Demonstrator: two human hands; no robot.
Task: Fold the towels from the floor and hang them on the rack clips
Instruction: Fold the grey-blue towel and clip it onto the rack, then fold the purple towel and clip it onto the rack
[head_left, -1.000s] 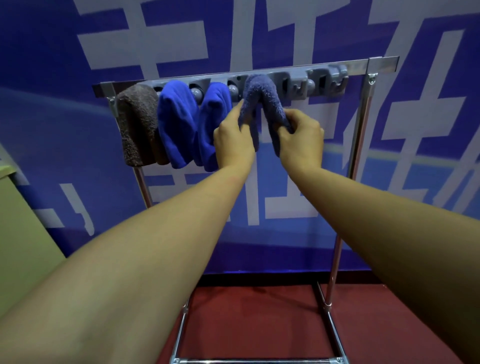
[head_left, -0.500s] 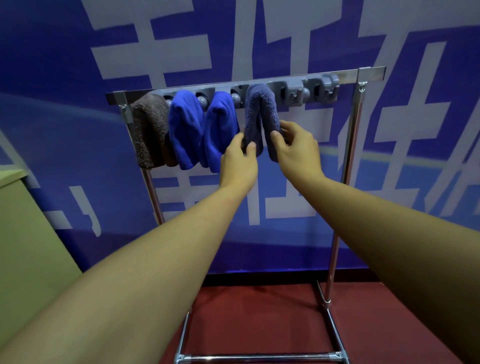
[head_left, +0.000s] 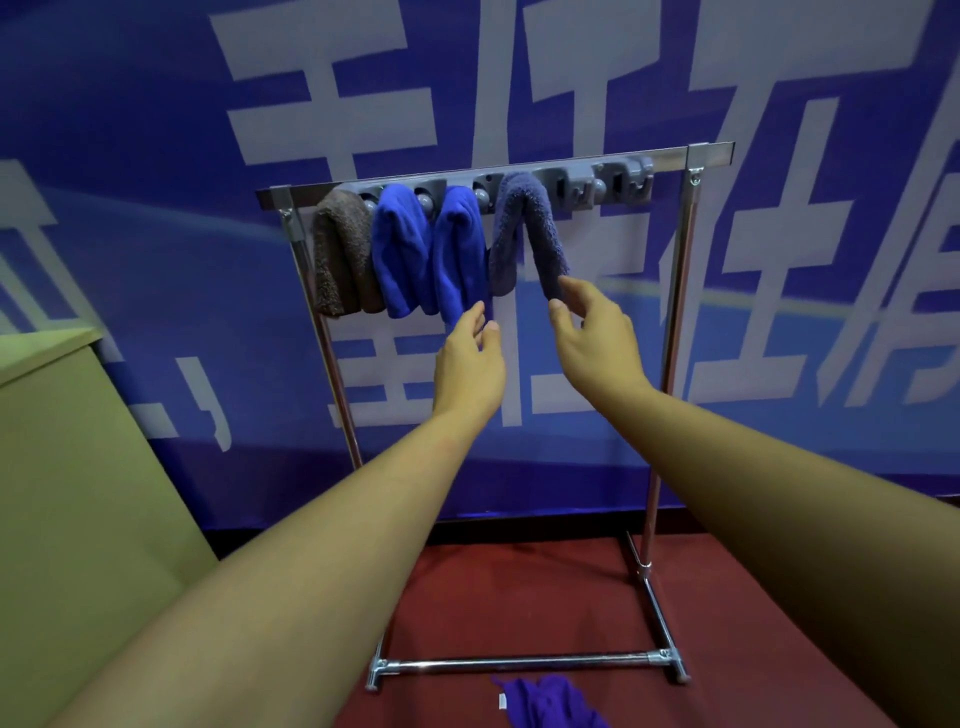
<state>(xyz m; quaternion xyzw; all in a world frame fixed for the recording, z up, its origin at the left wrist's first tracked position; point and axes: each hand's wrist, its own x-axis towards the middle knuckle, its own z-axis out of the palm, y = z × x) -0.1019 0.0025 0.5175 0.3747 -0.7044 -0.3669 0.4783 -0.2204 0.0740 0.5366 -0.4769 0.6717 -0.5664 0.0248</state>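
A metal rack (head_left: 670, 332) stands before me with a grey clip strip (head_left: 587, 184) along its top bar. Hanging from the clips are a brown towel (head_left: 340, 254), two bright blue towels (head_left: 402, 249) (head_left: 460, 249) and a grey-purple towel (head_left: 530, 228) folded over its clip. My left hand (head_left: 470, 358) is below the second blue towel, fingers relaxed and holding nothing. My right hand (head_left: 597, 338) is just under the grey-purple towel's right end, fingers loose, fingertips near or touching it. A purple towel (head_left: 550, 701) lies crumpled on the red floor in front of the rack base.
Two clips (head_left: 574, 189) (head_left: 631, 179) at the right of the strip hold nothing. A beige cabinet (head_left: 67, 447) stands at the left. A blue banner wall (head_left: 805, 312) is right behind the rack. The rack's base bar (head_left: 519, 663) crosses the red floor (head_left: 519, 597).
Both hands let go of the grey-purple towel and dropped below it. My view pulled back and tilted down, bringing the purple towel on the floor into sight.
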